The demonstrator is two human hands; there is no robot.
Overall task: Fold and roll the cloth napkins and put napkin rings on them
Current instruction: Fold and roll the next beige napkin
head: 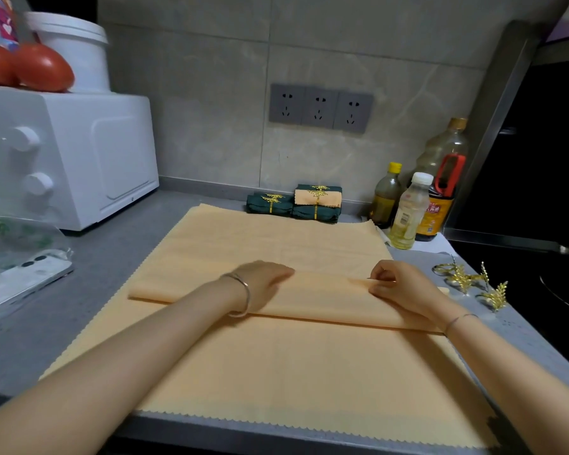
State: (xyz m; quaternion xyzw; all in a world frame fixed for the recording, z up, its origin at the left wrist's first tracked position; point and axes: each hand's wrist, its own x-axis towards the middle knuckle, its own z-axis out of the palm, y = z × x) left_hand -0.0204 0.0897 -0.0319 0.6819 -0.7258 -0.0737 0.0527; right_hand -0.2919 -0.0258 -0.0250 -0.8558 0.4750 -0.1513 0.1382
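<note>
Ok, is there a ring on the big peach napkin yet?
No, the peach napkin bears none; the gold rings lie loose beside it.

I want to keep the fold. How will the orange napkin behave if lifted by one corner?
Probably floppy: the orange napkin lies flat and bends softly at the fold that the left hand presses and the right hand pinches. It looks thin, so likely light. Only the hands hold the fold, so it would probably fall open.

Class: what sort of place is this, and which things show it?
Most likely a home kitchen: a white countertop oven, oil and sauce bottles, and a hob at the right.
</note>
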